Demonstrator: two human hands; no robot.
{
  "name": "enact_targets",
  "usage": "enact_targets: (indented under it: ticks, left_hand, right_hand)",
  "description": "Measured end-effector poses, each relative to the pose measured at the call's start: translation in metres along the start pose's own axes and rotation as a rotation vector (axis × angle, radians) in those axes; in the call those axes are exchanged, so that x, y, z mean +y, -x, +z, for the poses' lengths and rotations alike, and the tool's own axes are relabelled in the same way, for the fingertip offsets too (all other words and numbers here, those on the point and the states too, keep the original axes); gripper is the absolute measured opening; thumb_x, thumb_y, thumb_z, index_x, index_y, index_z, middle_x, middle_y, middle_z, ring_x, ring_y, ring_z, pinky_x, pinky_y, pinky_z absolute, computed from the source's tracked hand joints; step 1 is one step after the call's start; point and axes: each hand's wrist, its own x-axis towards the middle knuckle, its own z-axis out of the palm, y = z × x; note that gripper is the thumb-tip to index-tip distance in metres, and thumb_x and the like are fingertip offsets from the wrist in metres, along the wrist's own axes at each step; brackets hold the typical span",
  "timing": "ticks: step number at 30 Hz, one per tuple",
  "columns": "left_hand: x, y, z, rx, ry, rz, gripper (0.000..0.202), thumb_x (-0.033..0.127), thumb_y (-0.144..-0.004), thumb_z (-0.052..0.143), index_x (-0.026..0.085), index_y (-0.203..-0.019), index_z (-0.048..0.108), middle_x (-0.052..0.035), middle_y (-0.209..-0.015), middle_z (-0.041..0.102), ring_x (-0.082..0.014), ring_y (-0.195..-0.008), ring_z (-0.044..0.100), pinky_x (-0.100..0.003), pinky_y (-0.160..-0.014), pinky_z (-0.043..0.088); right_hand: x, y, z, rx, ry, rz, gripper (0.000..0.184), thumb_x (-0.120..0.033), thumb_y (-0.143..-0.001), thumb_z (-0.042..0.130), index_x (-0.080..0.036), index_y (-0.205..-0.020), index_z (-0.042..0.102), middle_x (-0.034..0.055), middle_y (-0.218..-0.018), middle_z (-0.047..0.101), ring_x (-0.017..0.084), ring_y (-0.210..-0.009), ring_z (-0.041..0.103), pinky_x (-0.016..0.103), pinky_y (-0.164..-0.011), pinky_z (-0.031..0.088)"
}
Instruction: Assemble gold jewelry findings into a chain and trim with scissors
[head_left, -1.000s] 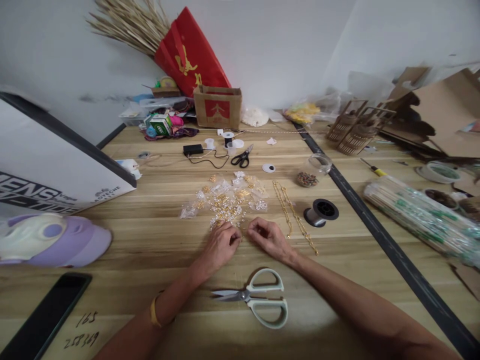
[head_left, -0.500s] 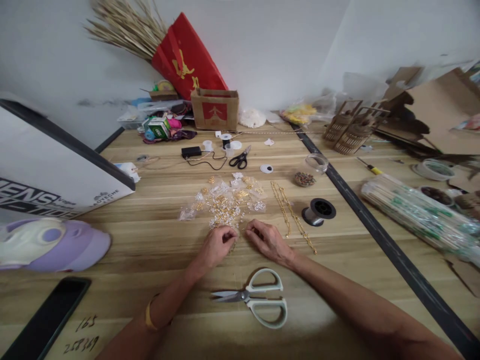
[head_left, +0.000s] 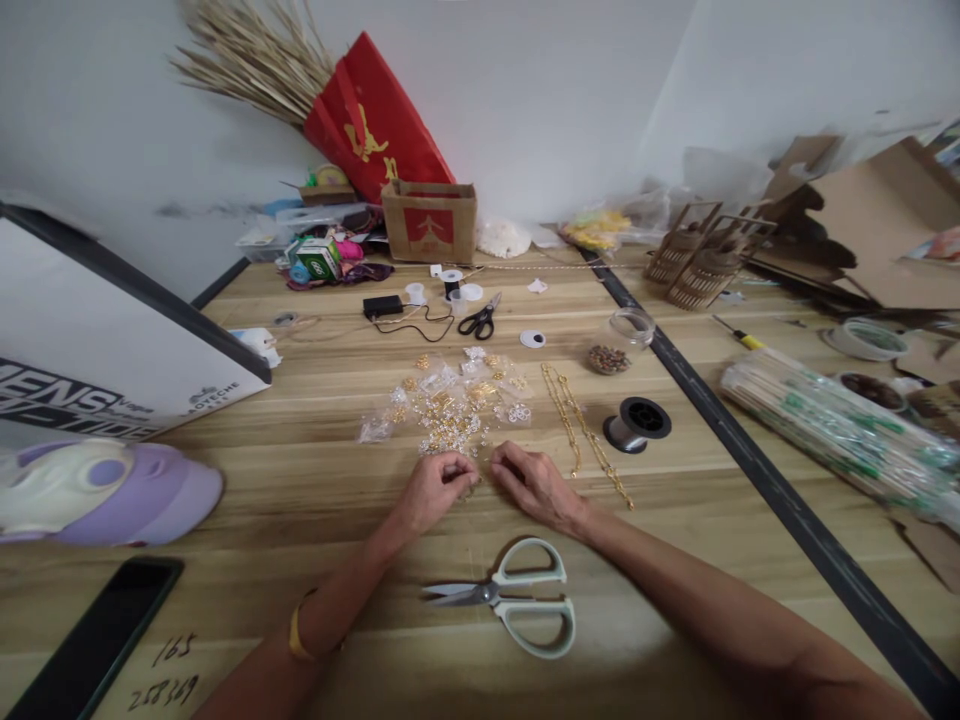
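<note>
Left hand [head_left: 435, 490] eased back, fingers pinching a strand [head_left: 470, 489] slanting, near end left; hold unclear in right hand [head_left: 535, 486].

Dial centred between the hands, I log: left hand [head_left: 437, 490], fingertips pinched at a small strand [head_left: 471, 488], too blurred to identify; right hand [head_left: 536, 485], just beside, fingers curled, contents indiscernible to me. 12 o'clock, close: bead pile [head_left: 454, 428], gold and clear. 12, far: black-handled scissors [head_left: 478, 320]. Between 1 and 2: glass jar [head_left: 624, 340], beads inside. 2: gold chain [head_left: 568, 432]; beyond it, wire spool [head_left: 636, 425]. Nearly 6: pale-handled scissors [head_left: 491, 593]. 8: dark phone [head_left: 97, 640], lying flat.
</note>
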Motion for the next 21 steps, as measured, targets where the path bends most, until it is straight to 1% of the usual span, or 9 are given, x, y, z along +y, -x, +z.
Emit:
enact_targets:
  ticks: [5,11,15,18,21]
  left_hand:
    - [0.0024,0.0001,0.0002,-0.002,0.070,-0.026,0.014,0.026,-0.069,0.062,0.012,-0.066,0.058,0.0013,-0.057,0.055,-0.0092,-0.052,0.050,-0.021,-0.052,0.041]
    - [-0.0038,-0.0007,-0.0001,-0.018,0.097,-0.022,0.015,0.026,-0.070,0.063,0.012,-0.068,0.057,0.0027,-0.054,0.054,-0.0077,-0.046,0.049,-0.020,-0.046,0.039]
    - [-0.0055,-0.0002,0.0002,-0.026,0.146,-0.047,0.021,0.031,-0.070,0.065,0.013,-0.069,0.054,0.0041,-0.052,0.053,-0.0078,-0.044,0.050,-0.019,-0.044,0.039]
    - [-0.0052,-0.0004,0.0000,-0.039,0.193,-0.070,0.025,0.034,-0.068,0.066,0.013,-0.073,0.053,0.0037,-0.053,0.055,-0.0083,-0.046,0.052,-0.020,-0.046,0.042]
    - [-0.0063,-0.0010,-0.0005,-0.054,0.217,-0.053,0.027,0.035,-0.069,0.066,0.012,-0.077,0.054,0.0030,-0.054,0.057,-0.0088,-0.047,0.053,-0.021,-0.048,0.044]
  right_hand:
    - [-0.0046,0.0009,-0.0003,-0.020,-0.108,0.053,0.010,-0.024,-0.091,0.040,-0.020,-0.086,0.048,-0.0024,-0.062,0.053,0.011,-0.051,0.045,0.021,-0.052,0.034]
    - [-0.0089,0.0017,0.0016,-0.063,-0.222,0.113,0.010,-0.025,-0.092,0.040,-0.020,-0.084,0.045,-0.0041,-0.062,0.055,0.008,-0.045,0.046,0.019,-0.050,0.035]
    - [-0.0076,0.0008,0.0027,-0.050,-0.205,0.111,0.010,-0.025,-0.090,0.042,-0.020,-0.083,0.046,-0.0049,-0.057,0.052,0.009,-0.047,0.046,0.019,-0.050,0.034]
    - [-0.0055,-0.0001,0.0032,-0.024,-0.186,0.093,0.011,-0.025,-0.090,0.043,-0.019,-0.082,0.048,-0.0045,-0.058,0.050,0.009,-0.050,0.044,0.020,-0.051,0.033]
    - [-0.0043,-0.0009,0.0033,-0.003,-0.185,0.081,0.013,-0.026,-0.089,0.045,-0.018,-0.081,0.050,-0.0041,-0.059,0.048,0.009,-0.052,0.043,0.020,-0.051,0.032]
